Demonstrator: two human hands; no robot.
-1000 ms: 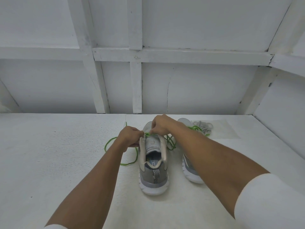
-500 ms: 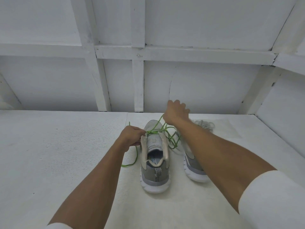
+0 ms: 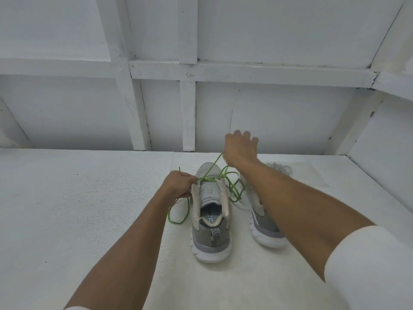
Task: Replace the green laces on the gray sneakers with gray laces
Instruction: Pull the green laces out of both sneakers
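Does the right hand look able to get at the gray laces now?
Probably yes: the gray laces lie uncovered just right of the right hand, though its grip holds the green lace.

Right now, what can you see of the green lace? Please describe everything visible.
The green lace is a thin, bright, round cord. One strand runs taut from the front eyelets of the sneaker up into the right hand, which holds it. The rest is slack: loops lie at the sneaker's right, and one loop lies on the table at its left, below the left hand, which grips the sneaker's edge.
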